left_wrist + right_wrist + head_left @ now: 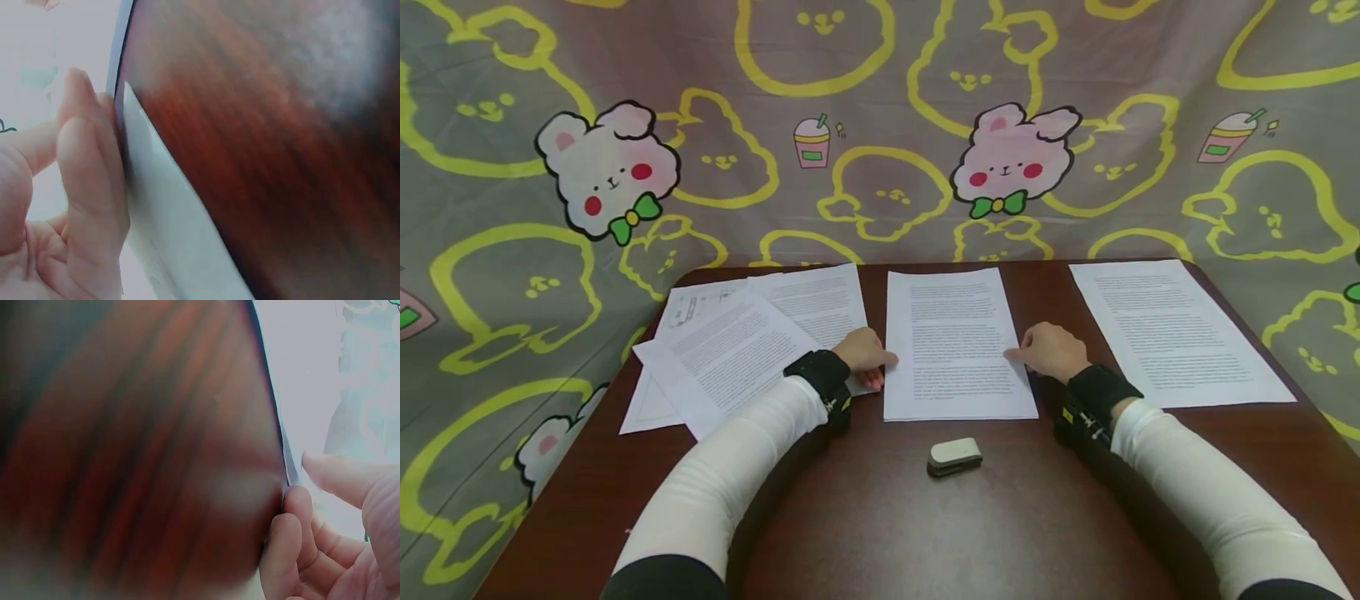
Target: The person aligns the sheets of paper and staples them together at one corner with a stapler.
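Note:
In the head view, a stack of printed paper (958,342) lies on the middle of the table between the two hands. My left hand (862,354) pinches its left edge, the thumb on top and the other fingers curled by the side. At the right edge, my right hand (1054,352) pinches the stack between thumb and fingers. The right wrist view shows the paper edge (289,456) between thumb and curled fingers. In front of the stack sits a small stapler (954,456) with a pale top and dark base.
Several overlapping printed sheets (737,354) lie on the left of the brown table (880,525), partly behind the left forearm. Another printed sheet (1180,333) lies at the right. A patterned cloth (880,108) hangs behind the table.

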### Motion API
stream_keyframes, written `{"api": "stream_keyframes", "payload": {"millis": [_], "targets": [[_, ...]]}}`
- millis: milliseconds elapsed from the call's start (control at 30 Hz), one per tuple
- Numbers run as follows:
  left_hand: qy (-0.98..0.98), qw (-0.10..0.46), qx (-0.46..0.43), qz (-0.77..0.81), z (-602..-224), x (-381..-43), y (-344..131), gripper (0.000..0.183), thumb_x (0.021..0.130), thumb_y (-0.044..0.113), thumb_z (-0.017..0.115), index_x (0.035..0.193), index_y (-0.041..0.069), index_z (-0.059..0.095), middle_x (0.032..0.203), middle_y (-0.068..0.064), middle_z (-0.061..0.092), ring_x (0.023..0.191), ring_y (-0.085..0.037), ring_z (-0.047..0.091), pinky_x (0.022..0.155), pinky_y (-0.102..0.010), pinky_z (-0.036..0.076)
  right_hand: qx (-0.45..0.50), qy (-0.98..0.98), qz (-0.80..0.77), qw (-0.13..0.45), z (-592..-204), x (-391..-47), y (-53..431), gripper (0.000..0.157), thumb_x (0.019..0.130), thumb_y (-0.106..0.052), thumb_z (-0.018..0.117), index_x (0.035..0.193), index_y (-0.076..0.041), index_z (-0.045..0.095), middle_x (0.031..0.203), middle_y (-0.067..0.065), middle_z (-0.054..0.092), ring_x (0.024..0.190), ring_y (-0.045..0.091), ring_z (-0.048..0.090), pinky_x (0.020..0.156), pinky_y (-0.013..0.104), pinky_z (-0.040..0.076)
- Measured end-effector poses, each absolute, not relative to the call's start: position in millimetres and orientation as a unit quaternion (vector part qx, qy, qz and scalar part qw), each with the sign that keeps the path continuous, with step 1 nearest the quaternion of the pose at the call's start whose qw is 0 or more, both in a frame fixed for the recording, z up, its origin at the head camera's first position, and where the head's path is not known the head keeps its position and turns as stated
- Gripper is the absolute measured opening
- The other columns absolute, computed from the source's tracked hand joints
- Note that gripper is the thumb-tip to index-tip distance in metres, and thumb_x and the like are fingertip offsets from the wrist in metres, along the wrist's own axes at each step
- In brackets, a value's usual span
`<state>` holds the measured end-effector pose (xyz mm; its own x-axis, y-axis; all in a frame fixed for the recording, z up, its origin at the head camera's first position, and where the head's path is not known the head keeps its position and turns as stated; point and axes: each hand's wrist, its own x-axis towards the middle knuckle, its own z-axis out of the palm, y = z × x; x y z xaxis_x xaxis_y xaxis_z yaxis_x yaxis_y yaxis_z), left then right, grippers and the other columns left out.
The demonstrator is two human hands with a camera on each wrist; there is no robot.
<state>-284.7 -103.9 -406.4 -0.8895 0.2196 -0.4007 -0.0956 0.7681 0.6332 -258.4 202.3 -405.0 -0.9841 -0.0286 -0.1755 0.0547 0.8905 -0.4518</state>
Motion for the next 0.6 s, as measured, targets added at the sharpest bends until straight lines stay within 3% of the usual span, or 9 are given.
{"api": "stream_keyframes", "payload": {"millis": [300, 600], "targets": [[0.918, 0.221, 0.048, 0.326, -403, -285, -99, 0.029, 0.091, 0.009, 0.061, 0.063, 0.0, 0.058, 0.047, -0.006, 0.058, 0.036, -0.011, 0.054, 0.037, -0.02, 0.042, -0.001, 0.974, -0.213, 0.08, -412, -262, 206, 0.034, 0.087, -0.038, 0.071, 0.079, -0.006, 0.066, 0.066, 0.005, 0.062, 0.061, 0.021, 0.057, 0.058, 0.036, 0.039], [0.945, 0.159, 0.121, 0.259, -402, -288, -91, 0.028, 0.088, 0.004, 0.06, 0.061, 0.003, 0.052, 0.046, -0.006, 0.058, 0.034, -0.012, 0.054, 0.035, -0.021, 0.042, -0.004, 0.974, -0.212, 0.076, -410, -262, 205, 0.035, 0.088, -0.039, 0.07, 0.078, -0.006, 0.066, 0.066, 0.006, 0.062, 0.062, 0.023, 0.056, 0.058, 0.036, 0.039]]}}
